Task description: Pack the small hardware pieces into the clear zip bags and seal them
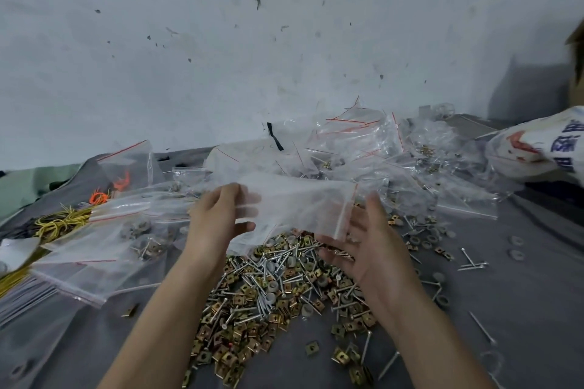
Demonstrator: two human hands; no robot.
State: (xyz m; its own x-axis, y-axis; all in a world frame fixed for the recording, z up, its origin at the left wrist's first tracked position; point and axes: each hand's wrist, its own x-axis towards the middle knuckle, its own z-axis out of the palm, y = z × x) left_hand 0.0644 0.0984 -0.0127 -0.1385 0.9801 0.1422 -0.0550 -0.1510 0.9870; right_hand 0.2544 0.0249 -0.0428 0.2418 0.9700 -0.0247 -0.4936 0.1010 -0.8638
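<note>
My left hand [218, 215] pinches a clear zip bag [303, 202] by its far end, fingers showing through the film, just above the hardware pile [268, 294]. My right hand [369, 249] lies spread at the red-striped mouth, holding nothing. I judge it best to part that mouth wide before scooping, since the film is thin and limp, the screws are pointed, the brassy square clips sharp-cornered and the grey washers round

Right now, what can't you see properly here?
Head view:
- fingertips of the left hand: veiled by the clear bag it holds.
- that bag's contents: blurred plastic.
- printed sack: cut by the right edge, lettering unreadable.
- hardware pile: partly covered by the bag and the right hand.
</note>
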